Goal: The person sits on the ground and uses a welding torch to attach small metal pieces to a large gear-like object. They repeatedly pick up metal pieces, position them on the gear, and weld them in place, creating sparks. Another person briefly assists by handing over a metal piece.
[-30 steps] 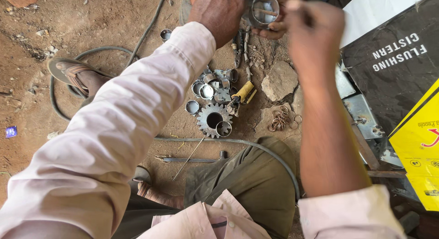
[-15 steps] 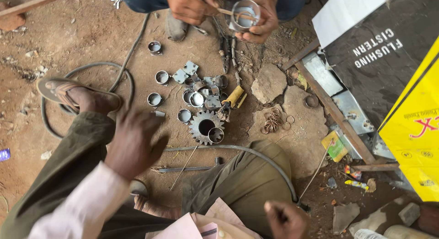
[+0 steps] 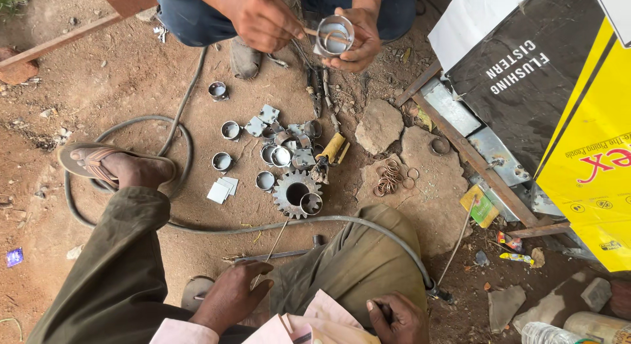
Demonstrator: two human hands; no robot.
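1. Gear wheel [image 3: 294, 193] lies on the dirt, among small metal rings [image 3: 276, 153], well ahead of both hands.
2. Left hand [image 3: 230, 294] rests relaxed, palm down, fingers loosely curled, below the gear, touching a thin rod [image 3: 271, 248].
3. Right hand [image 3: 394, 318] sits half-closed on the knee, lower right of the gear; grasping anything? Cannot tell.

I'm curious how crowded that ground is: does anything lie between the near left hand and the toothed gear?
Yes. A grey hose crosses the dirt between left hand and gear, and a flat metal bar lies nearer the hand.
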